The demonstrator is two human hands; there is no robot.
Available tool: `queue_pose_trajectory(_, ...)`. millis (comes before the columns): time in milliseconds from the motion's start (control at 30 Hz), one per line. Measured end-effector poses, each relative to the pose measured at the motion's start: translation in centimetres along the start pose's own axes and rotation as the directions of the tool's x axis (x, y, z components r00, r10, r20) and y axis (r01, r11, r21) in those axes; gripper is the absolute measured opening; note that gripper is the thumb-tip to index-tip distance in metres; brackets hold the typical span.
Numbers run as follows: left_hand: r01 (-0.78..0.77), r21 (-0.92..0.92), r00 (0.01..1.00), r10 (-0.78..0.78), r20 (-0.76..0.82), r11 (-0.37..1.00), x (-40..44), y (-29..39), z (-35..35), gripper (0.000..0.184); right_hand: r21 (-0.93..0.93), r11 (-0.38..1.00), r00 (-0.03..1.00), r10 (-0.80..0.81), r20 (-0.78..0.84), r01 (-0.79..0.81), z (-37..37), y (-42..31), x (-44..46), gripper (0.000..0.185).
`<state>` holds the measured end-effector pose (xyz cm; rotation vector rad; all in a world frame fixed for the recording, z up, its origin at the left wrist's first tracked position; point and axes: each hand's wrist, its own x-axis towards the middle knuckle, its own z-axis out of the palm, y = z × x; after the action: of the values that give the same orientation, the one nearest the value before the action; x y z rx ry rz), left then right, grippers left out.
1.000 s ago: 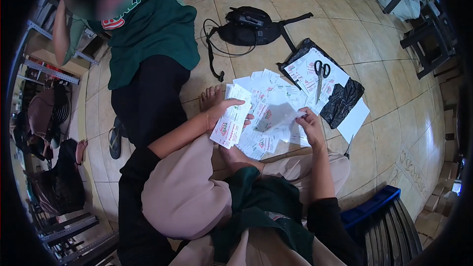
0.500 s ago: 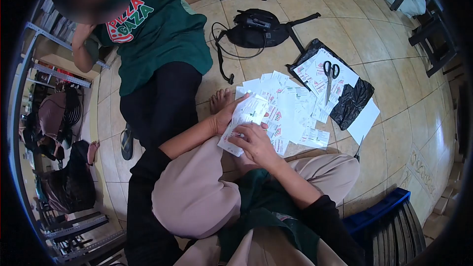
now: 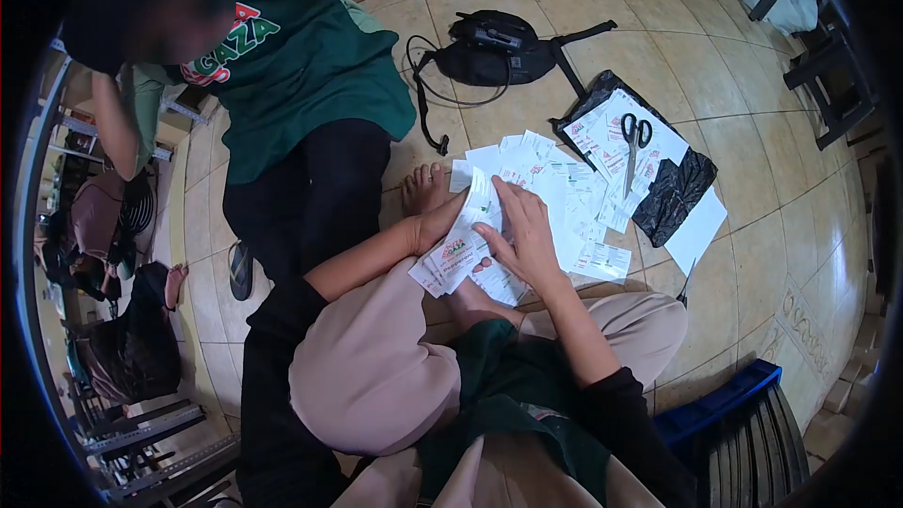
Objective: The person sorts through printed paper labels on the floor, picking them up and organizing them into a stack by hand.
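Note:
My left hand (image 3: 438, 226) is closed around a fanned stack of printed paper slips (image 3: 455, 259), some marked with a red and green pizza logo. The stack tilts above my crossed legs, and its upper end bends upward. My right hand (image 3: 529, 237) is at the right side of the stack, with the thumb on the slips and the long fingers along their upper edge. More printed slips (image 3: 574, 193) lie spread over the floor just beyond. Scissors (image 3: 632, 155) rest on papers on top of a black plastic bag (image 3: 675, 193).
A person in a green shirt (image 3: 310, 66) sits at the left, with a bare foot (image 3: 425, 190) near the papers. A black waist bag (image 3: 494, 49) with a cable lies farther off. A dark-handled tool (image 3: 685, 295) lies by my right knee, and a blue-edged black object (image 3: 729, 414) stands at lower right.
My right hand has moved up and right from the lower part of the stack to its upper right edge, fingers straighter. More of the slips' printed faces now show. The other person has leaned left.

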<state>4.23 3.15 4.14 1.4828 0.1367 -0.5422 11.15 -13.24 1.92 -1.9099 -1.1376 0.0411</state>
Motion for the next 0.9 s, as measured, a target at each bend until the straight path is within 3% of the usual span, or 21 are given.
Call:
queue_pose_trajectory(33,0.001,0.000,1.000,-0.001,-0.001,1.000,0.1,-0.1,0.0,0.078,0.002,1.000,1.000,0.000,0.000,0.000,0.0,0.0,-0.3,0.064)
queue_pose_trajectory(67,0.127,-0.373,0.991,-0.137,-0.002,0.919,0.4,-0.3,-0.1,0.073,0.068,0.992,0.994,0.105,0.018,-0.106,0.0,-0.1,-0.7,0.064)
queue_pose_trajectory(100,0.222,-0.690,0.964,-0.261,0.050,0.689,0.7,-0.6,-0.2,0.068,0.132,0.968,0.977,0.209,0.043,-0.213,-0.1,-0.1,-0.9,0.065)
queue_pose_trajectory(200,0.178,-0.636,0.984,-0.152,0.096,0.751,1.2,-2.1,-1.3,0.069,0.240,0.960,0.984,0.168,-0.067,-0.147,0.4,0.7,-1.2,0.065)
queue_pose_trajectory(300,0.182,-0.682,0.979,-0.063,0.196,0.709,1.7,-3.3,-1.9,0.068,0.236,0.970,0.975,0.111,-0.190,-0.065,-0.4,0.5,-0.1,0.066)
queue_pose_trajectory(433,0.204,-0.742,0.941,0.081,0.329,0.639,1.8,-3.2,-1.7,0.066,0.155,0.988,0.991,0.024,-0.128,-0.004,-1.5,1.0,0.6,0.064)
queue_pose_trajectory(500,0.145,-0.405,0.989,-0.124,0.077,0.903,1.0,-0.9,-0.6,0.075,0.239,0.967,0.993,0.064,0.097,-0.085,-1.3,1.3,0.1,0.059)
queue_pose_trajectory(533,0.145,-0.404,0.989,-0.125,0.077,0.903,0.8,-1.6,-0.7,0.075,0.240,0.967,0.993,0.064,0.096,-0.085,-1.3,1.2,0.0,0.059)
queue_pose_trajectory(567,-0.094,-0.110,0.996,0.093,-0.010,0.990,0.3,-1.9,-0.7,0.077,0.298,0.946,0.988,0.096,0.119,-0.128,-1.5,0.8,-0.1,0.055)
queue_pose_trajectory(600,-0.310,0.206,0.947,0.321,-0.024,0.928,0.1,-2.2,-0.7,0.079,0.354,0.919,0.981,0.127,0.146,-0.172,-1.6,0.5,-0.3,0.052)
queue_pose_trajectory(633,-0.308,0.205,0.947,0.320,-0.024,0.929,0.2,-2.4,-0.6,0.079,0.356,0.918,0.982,0.137,0.132,-0.176,-1.5,0.3,-0.5,0.051)
queue_pose_trajectory(667,0.004,-0.152,0.985,-0.030,-0.167,0.988,-0.1,-0.5,0.3,0.078,0.357,0.917,0.981,0.139,0.133,-0.178,-1.3,0.4,-0.5,0.051)
queue_pose_trajectory(700,0.266,-0.512,0.901,-0.400,-0.169,0.816,-0.2,0.5,0.8,0.078,0.323,0.941,0.995,0.090,0.043,-0.099,-1.0,0.6,-0.5,0.051)
queue_pose_trajectory(733,0.267,-0.512,0.901,-0.399,-0.167,0.817,0.2,-0.5,0.2,0.078,0.279,0.960,0.998,0.035,-0.047,-0.020,-0.8,0.9,-0.5,0.051)
queue_pose_trajectory(767,0.377,-0.554,0.921,-0.365,0.137,0.743,0.8,-2.4,-1.1,0.074,0.277,0.961,0.998,0.035,-0.048,-0.020,-0.7,1.3,-0.6,0.051)
queue_pose_trajectory(800,0.495,-0.553,0.859,-0.283,0.426,0.670,1.0,-2.6,-1.6,0.071,0.280,0.959,0.994,0.075,-0.078,-0.050,-0.8,1.7,-0.6,0.051)
queue_pose_trajectory(867,0.450,-0.584,0.884,-0.247,0.396,0.675,0.4,-2.7,-1.5,0.066,0.283,0.956,0.988,0.115,-0.107,-0.081,-1.3,3.3,-1.0,0.052)
queue_pose_trajectory(900,0.403,-0.615,0.908,-0.212,0.361,0.678,0.2,-2.4,-1.4,0.062,0.243,0.936,0.961,0.272,-0.041,-0.255,-1.8,5.0,-1.4,0.054)
